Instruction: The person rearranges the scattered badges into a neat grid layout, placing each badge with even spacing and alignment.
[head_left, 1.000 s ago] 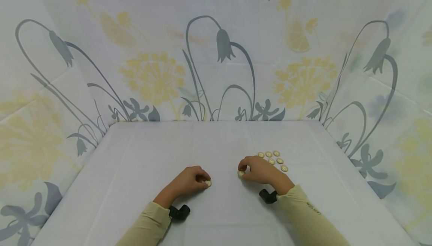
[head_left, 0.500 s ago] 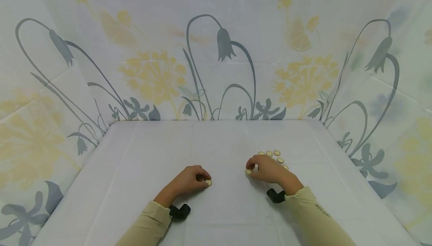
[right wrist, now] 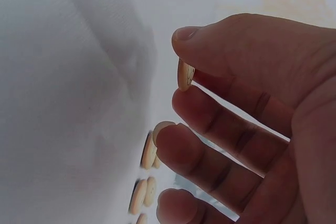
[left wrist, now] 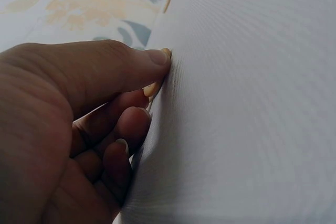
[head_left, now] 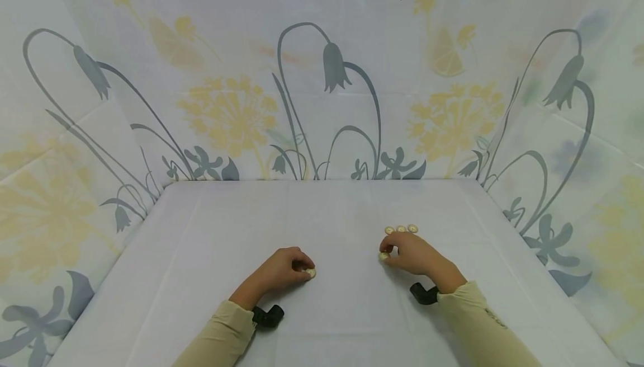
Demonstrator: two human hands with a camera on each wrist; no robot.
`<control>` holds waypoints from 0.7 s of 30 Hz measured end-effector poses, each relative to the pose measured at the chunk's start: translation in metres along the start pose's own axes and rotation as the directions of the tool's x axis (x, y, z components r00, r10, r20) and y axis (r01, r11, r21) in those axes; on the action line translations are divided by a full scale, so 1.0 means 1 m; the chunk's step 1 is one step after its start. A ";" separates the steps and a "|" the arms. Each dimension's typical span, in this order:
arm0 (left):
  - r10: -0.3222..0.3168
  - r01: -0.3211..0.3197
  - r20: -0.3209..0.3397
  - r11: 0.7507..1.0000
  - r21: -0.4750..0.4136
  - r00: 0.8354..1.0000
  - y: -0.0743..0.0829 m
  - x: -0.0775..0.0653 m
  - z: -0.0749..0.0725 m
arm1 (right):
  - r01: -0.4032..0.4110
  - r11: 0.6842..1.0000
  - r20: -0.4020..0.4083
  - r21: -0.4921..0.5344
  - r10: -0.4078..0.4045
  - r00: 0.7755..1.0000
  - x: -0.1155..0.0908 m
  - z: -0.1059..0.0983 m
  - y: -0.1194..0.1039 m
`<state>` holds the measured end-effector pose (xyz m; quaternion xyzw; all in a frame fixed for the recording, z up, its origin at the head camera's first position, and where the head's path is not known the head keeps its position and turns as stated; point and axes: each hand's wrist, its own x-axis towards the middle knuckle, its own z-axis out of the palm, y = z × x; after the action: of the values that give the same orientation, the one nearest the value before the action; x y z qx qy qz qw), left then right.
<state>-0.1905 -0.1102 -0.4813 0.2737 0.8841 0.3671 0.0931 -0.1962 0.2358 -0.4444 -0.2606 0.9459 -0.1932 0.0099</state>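
Observation:
In the head view my left hand [head_left: 284,267] is at left of centre, low on the white tabletop. Its thumb and fingers grip a small pale-wood disc [head_left: 310,272]; the left wrist view shows the thumb on its edge [left wrist: 166,52] and more wood [left wrist: 149,89] below, partly hidden. To the right, my right hand [head_left: 415,252] pinches another small round disc [head_left: 384,255] between thumb and fingertip. Dark marks show on that disc's face [right wrist: 186,74] in the right wrist view. Just beyond this hand lies a row of discs [head_left: 401,229].
Further discs [right wrist: 138,196] lie on the cloth beside my right fingers in the right wrist view; in the head view the hand covers them. White cloth covers the table [head_left: 322,322]. Flower-printed curtains [head_left: 322,104] stand at its back and sides.
My right hand has moved to the right with its disc, over the nearer discs, which it now covers. The left hand has stayed in place with its disc.

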 end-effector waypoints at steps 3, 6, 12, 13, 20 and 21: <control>0.003 -0.003 -0.003 1.000 0.001 1.000 0.000 0.000 0.000 | -0.001 1.000 -0.017 -0.003 0.001 1.000 -0.002 0.001 0.004; 0.000 0.000 -0.003 1.000 0.002 1.000 0.000 0.000 0.000 | -0.032 0.999 -0.011 -0.009 0.031 0.999 -0.003 0.002 0.006; -0.001 0.001 0.002 1.000 -0.002 1.000 0.000 -0.001 0.001 | -0.069 0.997 0.000 -0.033 0.069 0.998 -0.006 0.000 0.009; 0.001 -0.001 0.001 1.000 -0.002 1.000 0.000 -0.001 0.001 | -0.072 0.997 0.001 -0.035 0.072 0.997 -0.006 0.000 0.009; -0.003 0.003 -0.003 1.000 -0.001 1.000 0.001 0.000 0.000 | -0.081 0.996 0.001 -0.030 0.081 0.997 -0.009 -0.005 0.015; -0.003 0.003 -0.004 1.000 0.000 1.000 0.002 0.000 0.000 | -0.083 0.996 -0.002 -0.027 0.083 0.997 -0.009 -0.006 0.015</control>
<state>-0.1896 -0.1097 -0.4800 0.2716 0.8847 0.3676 0.0918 -0.1968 0.2543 -0.4457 -0.2209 0.9584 -0.1800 0.0142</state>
